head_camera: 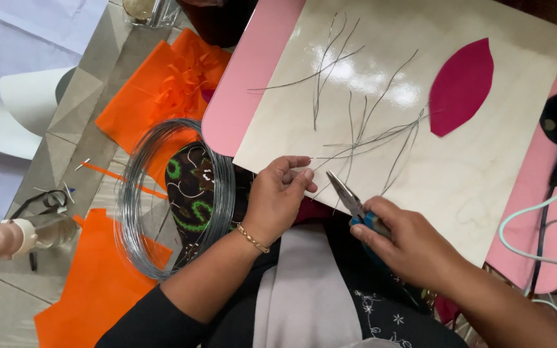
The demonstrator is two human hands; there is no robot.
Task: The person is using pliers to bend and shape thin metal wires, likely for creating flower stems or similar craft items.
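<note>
1. Your left hand pinches one end of a thin wire piece between thumb and fingertips, just off the near edge of the pale wooden board that rests across your lap.

2. Your right hand is closed round the blue handles of the pliers; the slim jaws point up and to the left, toward your left hand's fingertips, and stand just beside them. Whether the jaws are parted or shut on anything cannot be told.

3. The held wire runs from the pinch out to the right and slightly away from you, over the board's near edge, with its far end lost among the other strands. Its long axis lies roughly along that near edge, and the pliers' tips sit just below it, crossing its line at an angle.

4. Of the two hands the left is on the wire; the right reaches it only through the tool, from the lower right.

5. More cut wire pieces lie loose in the middle of the board, most pointing toward its far edge, some fanned.

6. A magenta leaf-shaped cutout lies toward the board's far right corner, its point aimed at the far edge.

7. A coil of silver wire sits to your left beside your knee, over orange sheets on the floor.
</note>
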